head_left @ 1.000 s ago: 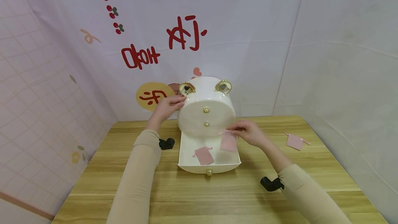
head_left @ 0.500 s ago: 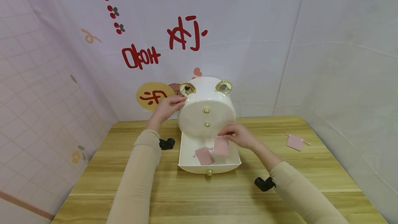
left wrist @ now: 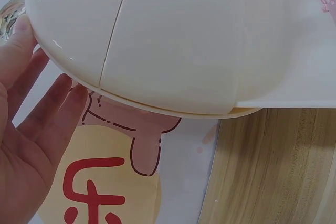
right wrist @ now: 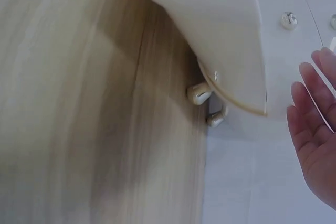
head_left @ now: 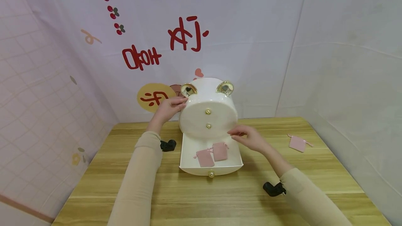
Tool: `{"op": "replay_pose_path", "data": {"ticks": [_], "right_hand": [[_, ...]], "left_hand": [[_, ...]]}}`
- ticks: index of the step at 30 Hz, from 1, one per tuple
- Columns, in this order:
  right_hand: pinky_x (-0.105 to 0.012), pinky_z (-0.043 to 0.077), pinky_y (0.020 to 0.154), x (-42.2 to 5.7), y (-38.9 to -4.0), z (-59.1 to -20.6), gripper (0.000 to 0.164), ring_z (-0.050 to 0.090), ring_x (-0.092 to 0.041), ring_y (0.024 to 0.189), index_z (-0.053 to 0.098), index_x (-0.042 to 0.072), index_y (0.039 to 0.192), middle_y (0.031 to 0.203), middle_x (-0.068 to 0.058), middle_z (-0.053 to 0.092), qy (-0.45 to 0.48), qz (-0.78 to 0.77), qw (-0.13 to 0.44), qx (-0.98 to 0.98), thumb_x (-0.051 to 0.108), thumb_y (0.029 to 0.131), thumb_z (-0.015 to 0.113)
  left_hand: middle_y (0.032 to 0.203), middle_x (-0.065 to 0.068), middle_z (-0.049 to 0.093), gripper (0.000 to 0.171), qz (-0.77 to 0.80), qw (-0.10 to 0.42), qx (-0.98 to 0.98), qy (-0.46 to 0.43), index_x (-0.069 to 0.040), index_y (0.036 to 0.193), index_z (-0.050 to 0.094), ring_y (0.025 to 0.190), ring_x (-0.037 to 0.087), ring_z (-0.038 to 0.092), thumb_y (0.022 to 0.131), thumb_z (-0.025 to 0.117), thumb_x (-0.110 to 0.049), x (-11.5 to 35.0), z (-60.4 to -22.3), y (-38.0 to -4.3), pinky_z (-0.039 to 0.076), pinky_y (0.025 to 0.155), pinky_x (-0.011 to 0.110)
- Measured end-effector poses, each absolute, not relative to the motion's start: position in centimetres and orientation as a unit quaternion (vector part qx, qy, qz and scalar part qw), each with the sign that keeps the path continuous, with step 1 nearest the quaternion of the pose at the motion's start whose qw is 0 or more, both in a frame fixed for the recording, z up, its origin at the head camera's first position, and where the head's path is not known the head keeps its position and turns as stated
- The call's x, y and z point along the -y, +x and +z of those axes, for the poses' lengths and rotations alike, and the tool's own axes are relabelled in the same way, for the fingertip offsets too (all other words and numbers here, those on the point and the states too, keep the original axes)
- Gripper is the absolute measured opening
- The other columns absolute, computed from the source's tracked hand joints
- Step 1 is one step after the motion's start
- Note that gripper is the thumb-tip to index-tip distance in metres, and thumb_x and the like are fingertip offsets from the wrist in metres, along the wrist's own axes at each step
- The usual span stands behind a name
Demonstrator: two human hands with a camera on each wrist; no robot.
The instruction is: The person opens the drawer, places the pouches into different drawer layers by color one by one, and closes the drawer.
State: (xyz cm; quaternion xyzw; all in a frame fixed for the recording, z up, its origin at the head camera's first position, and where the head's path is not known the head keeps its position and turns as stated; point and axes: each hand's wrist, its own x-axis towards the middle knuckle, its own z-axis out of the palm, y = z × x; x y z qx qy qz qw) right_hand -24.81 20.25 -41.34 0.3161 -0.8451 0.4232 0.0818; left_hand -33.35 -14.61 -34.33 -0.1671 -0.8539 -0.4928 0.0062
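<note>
A white rounded jewelry box [head_left: 194, 118] with gold ear-like trims stands at the back of the table, its bottom drawer [head_left: 190, 142] pulled out. Two pink drawstring pouches lie in the drawer: one pouch [head_left: 205, 158] at the front left, the other pouch [head_left: 220, 151] beside it to the right. My left hand [head_left: 168, 110] rests on the box's upper left side; in the left wrist view its fingers [left wrist: 52, 100] lie fairly straight along the edge. Above the drawer's right side hovers my right hand [head_left: 249, 138], holding nothing, its fingers [right wrist: 315, 95] extended in the right wrist view.
A third pink pouch [head_left: 297, 143] lies on the wooden table [head_left: 201, 201] at the right. Black devices are by both wrists, one device [head_left: 168, 145] at the left and another device [head_left: 274, 189] at the right. A printed white cloth [head_left: 251, 27] hangs behind.
My right hand lowered a pink pouch leftward into the drawer, let go of it, and moved back up to the right. The left hand has stayed on the box.
</note>
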Motion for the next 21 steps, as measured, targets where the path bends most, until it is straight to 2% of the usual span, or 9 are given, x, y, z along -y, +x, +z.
{"op": "replay_pose_path", "data": {"ticks": [3, 9, 14, 18, 21], "right_hand": [[-0.046, 0.056, 0.080, -21.4, -24.7, -42.1, 0.019, 0.066, -0.036, 0.093, 0.071, -0.008, 0.109, 0.105, -0.022, 0.070, 0.307, 0.432, 0.090, 0.844, -0.006, 0.090, 0.068], [-0.031, 0.055, 0.082, -25.0, -25.3, -44.9, 0.022, 0.066, -0.020, 0.098, 0.072, 0.000, 0.114, 0.109, -0.013, 0.071, 0.273, 0.437, 0.092, 0.852, 0.003, 0.092, 0.070], [-0.031, 0.055, 0.083, -27.6, -24.8, -46.1, 0.026, 0.066, -0.017, 0.100, 0.071, 0.005, 0.120, 0.111, -0.008, 0.071, 0.237, 0.445, 0.080, 0.860, 0.009, 0.094, 0.069], [-0.029, 0.054, 0.081, -29.4, -24.3, -46.9, 0.028, 0.065, -0.019, 0.100, 0.069, 0.005, 0.123, 0.111, -0.012, 0.071, 0.209, 0.437, 0.085, 0.871, 0.010, 0.095, 0.068], [-0.024, 0.053, 0.080, -30.8, -24.0, -47.4, 0.030, 0.065, -0.015, 0.097, 0.069, 0.002, 0.124, 0.109, -0.013, 0.072, 0.191, 0.426, 0.104, 0.878, 0.010, 0.095, 0.069]], "left_hand": [[0.148, 0.007, 0.048, 0.040, -0.493, 0.007, 0.853, -0.170, -0.020, 0.136, 0.064, 0.133, 0.026, 0.048, 0.097, 0.066, -0.028, 14.7, -34.3, -33.3, 0.047, 0.101, 0.042], [0.147, 0.007, 0.049, 0.040, -0.496, 0.004, 0.851, -0.171, -0.020, 0.136, 0.064, 0.132, 0.025, 0.049, 0.097, 0.066, -0.028, 14.7, -34.5, -33.4, 0.048, 0.101, 0.041], [0.148, 0.007, 0.049, 0.040, -0.496, 0.004, 0.852, -0.169, -0.020, 0.136, 0.064, 0.133, 0.025, 0.048, 0.097, 0.066, -0.029, 14.7, -34.4, -33.4, 0.048, 0.101, 0.041], [0.147, 0.008, 0.048, 0.040, -0.498, 0.005, 0.851, -0.169, -0.020, 0.136, 0.064, 0.131, 0.025, 0.050, 0.096, 0.066, -0.028, 14.7, -34.3, -33.4, 0.048, 0.100, 0.041], [0.147, 0.008, 0.049, 0.040, -0.498, 0.003, 0.850, -0.171, -0.019, 0.136, 0.064, 0.128, 0.025, 0.053, 0.097, 0.066, -0.028, 14.6, -34.4, -33.4, 0.048, 0.100, 0.041]]}}
